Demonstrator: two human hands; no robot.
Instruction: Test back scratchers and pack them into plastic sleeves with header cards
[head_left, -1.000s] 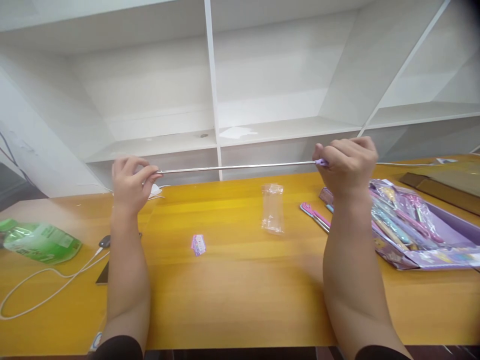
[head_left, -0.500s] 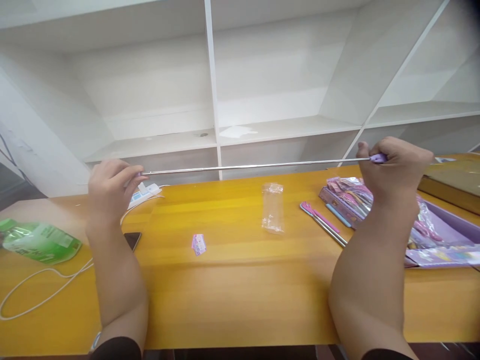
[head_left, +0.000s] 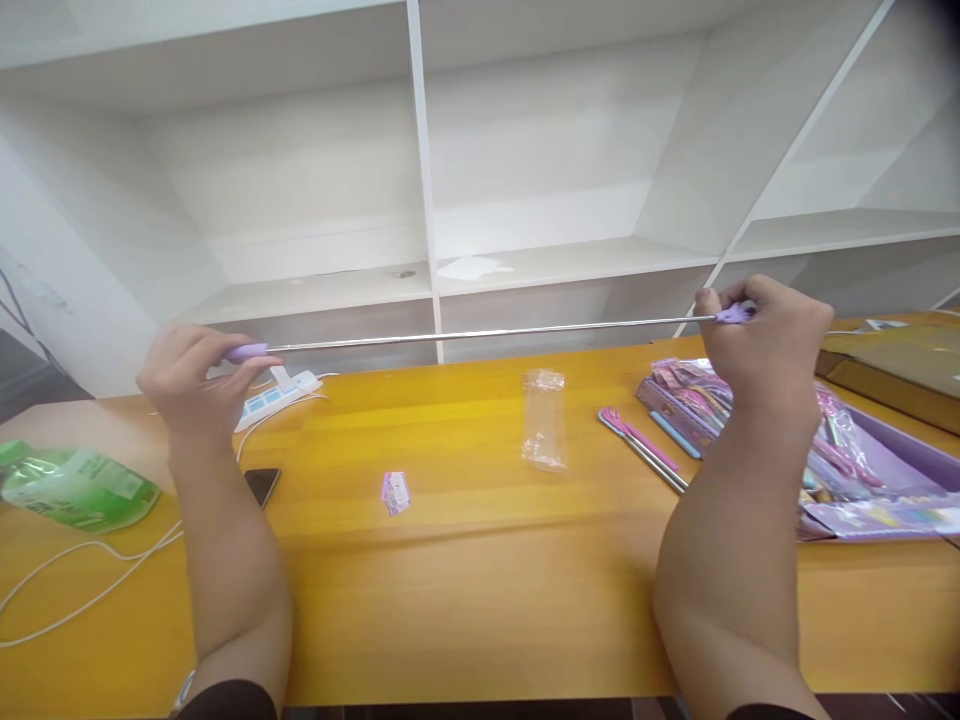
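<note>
A telescopic back scratcher (head_left: pixel 480 334) with a thin metal rod is stretched out level above the table, spanning both hands. My left hand (head_left: pixel 199 375) pinches its purple handle (head_left: pixel 247 352) between thumb and fingers. At the other end, my right hand (head_left: pixel 772 325) is closed on the purple claw-like head (head_left: pixel 733 314), part of which is hidden by the fingers. Below the rod, a crumpled clear plastic wrapper (head_left: pixel 544 420) and a small pink-purple card (head_left: pixel 395 492) lie on the yellow table (head_left: pixel 465 590).
Pink and blue back scratchers (head_left: pixel 637 445) lie near my right forearm, beside a purple box (head_left: pixel 900 450) of wrapped ones. A brown carton (head_left: pixel 900 370) stands behind. Leftward are a green bottle (head_left: pixel 79 487), a power strip (head_left: pixel 277 398), a phone (head_left: pixel 262 484) and a white cable (head_left: pixel 112 545).
My left hand has slid outward to the left, and more of the purple handle shows in its pinch. My right hand has shifted slightly left, still gripping the head.
</note>
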